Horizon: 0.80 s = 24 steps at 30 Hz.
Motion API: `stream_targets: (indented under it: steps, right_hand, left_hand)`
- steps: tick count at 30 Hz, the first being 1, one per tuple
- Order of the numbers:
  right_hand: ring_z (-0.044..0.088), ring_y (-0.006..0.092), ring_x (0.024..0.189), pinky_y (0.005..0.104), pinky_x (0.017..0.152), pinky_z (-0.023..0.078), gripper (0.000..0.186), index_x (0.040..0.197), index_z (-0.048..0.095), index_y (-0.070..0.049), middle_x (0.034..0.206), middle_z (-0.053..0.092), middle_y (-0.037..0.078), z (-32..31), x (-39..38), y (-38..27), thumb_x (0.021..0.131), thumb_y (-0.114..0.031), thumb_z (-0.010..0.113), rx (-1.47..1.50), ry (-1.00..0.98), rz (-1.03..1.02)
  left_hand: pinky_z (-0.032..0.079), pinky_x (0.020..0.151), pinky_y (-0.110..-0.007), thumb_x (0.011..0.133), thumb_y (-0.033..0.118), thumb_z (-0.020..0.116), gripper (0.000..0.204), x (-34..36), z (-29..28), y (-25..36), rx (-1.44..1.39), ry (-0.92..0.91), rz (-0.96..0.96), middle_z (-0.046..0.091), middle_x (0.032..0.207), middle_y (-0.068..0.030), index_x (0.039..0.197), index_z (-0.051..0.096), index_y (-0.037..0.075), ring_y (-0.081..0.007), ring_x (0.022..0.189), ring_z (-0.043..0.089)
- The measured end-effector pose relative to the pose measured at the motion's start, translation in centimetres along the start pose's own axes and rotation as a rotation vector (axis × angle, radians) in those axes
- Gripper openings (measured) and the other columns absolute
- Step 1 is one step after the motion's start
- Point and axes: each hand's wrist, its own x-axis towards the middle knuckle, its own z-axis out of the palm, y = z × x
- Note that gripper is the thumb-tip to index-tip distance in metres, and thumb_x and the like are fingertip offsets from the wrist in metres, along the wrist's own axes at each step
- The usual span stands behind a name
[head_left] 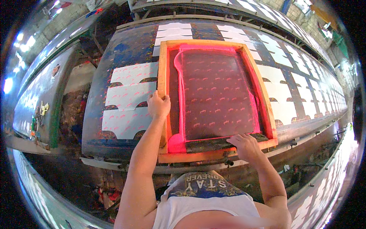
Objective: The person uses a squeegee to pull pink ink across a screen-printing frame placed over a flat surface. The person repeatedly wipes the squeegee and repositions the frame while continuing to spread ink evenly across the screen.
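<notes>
A wooden-framed printing screen (219,91) lies on a long, dark, paint-stained table (126,51). Its mesh is dark with a repeated small pattern, and bright pink ink (178,142) runs along the inner edges. My left hand (159,105) is closed on the frame's left side rail. Along the near end of the screen lies a dark squeegee (209,144), and my right hand (244,144) grips it near its right end. To the left of the frame, white cut fabric pieces (127,97) bear small pink prints.
Plain white cut pieces (276,91) lie in rows to the right and behind the screen. A rail (103,162) with small fittings follows the table's near edge. Another long table (42,91) stands at the left, and more tables with white pieces run behind.
</notes>
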Motion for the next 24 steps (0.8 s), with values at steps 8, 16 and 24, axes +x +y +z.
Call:
stream_targets:
  steps: [8, 16, 24]
  right_hand:
    - [0.076, 0.0419, 0.119, 0.0569, 0.101, 0.061, 0.047, 0.133, 0.081, -0.016, 0.125, 0.081, 0.018, 0.1, 3.0, 1.0, 0.088, -0.007, 0.071, 0.026, -0.240, 0.074]
    - [0.076, 0.0460, 0.122, 0.0595, 0.108, 0.061, 0.059, 0.144, 0.077, -0.018, 0.130, 0.080, 0.023, -2.8, 15.0, 9.2, 0.088, -0.006, 0.063, -0.111, -0.427, -0.011]
    - [0.077, 0.0429, 0.123, 0.0598, 0.108, 0.061, 0.048, 0.139, 0.080, -0.016, 0.130, 0.081, 0.019, -4.7, 32.5, 18.0, 0.093, -0.016, 0.066, -0.155, -0.087, 0.017]
  left_hand:
    - [0.053, 0.118, -0.055, 0.097, 0.038, 0.084, 0.070, -0.2, -0.8, 0.3, -0.003, -0.057, 0.009, 0.064, 0.148, -0.0261, 0.153, 0.062, 0.000, -0.0445, 0.142, 0.060]
    - [0.053, 0.118, -0.055, 0.098, 0.038, 0.082, 0.069, -0.2, -0.5, 0.5, 0.072, -0.041, -0.010, 0.064, 0.150, -0.0263, 0.153, 0.063, 0.000, -0.0453, 0.143, 0.060]
    - [0.056, 0.113, -0.056, 0.100, 0.041, 0.080, 0.065, -0.3, -0.1, 0.5, 0.109, 0.046, -0.025, 0.066, 0.146, -0.0242, 0.150, 0.066, 0.002, -0.0452, 0.136, 0.064]
